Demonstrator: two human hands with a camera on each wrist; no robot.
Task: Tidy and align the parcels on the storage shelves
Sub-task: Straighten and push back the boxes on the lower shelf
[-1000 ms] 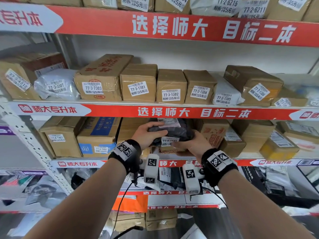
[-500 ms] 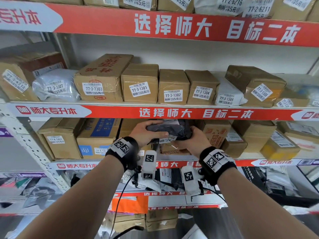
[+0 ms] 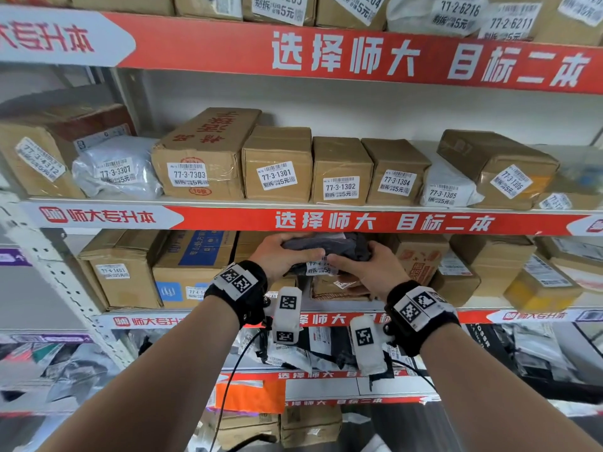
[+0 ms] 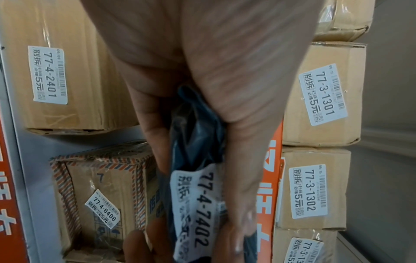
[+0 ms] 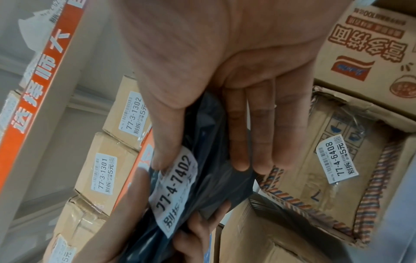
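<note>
Black soft plastic mailer bag (image 3: 326,247), white label 77-4-7402: your left hand (image 3: 280,256) and right hand (image 3: 368,272) both clamped on its ends. Likely light, floppy, slippery; support underneath.

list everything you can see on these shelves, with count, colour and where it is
black poly-bag parcel: 1, black with white label 77-4-7402, held at the front of the second shelf from the top
labelled brown cartons: 6, brown, in a row on the shelf above, 77-3-4312 at the far left
grey poly-bag parcel: 1, grey, label 77-3-3307, between the two leftmost cartons
white poly-bag parcel: 1, white, label 77-3-1305, right part of that row
striped-edge carton: 1, brown, label 77-4-6408, below the black bag
yellow box: 1, yellow, right of the held bag's shelf
shelf-edge banners: several, red with white text
wrist bands: 2, black with white markers
hands: 2, left hand and right hand both grip the black bag
</note>
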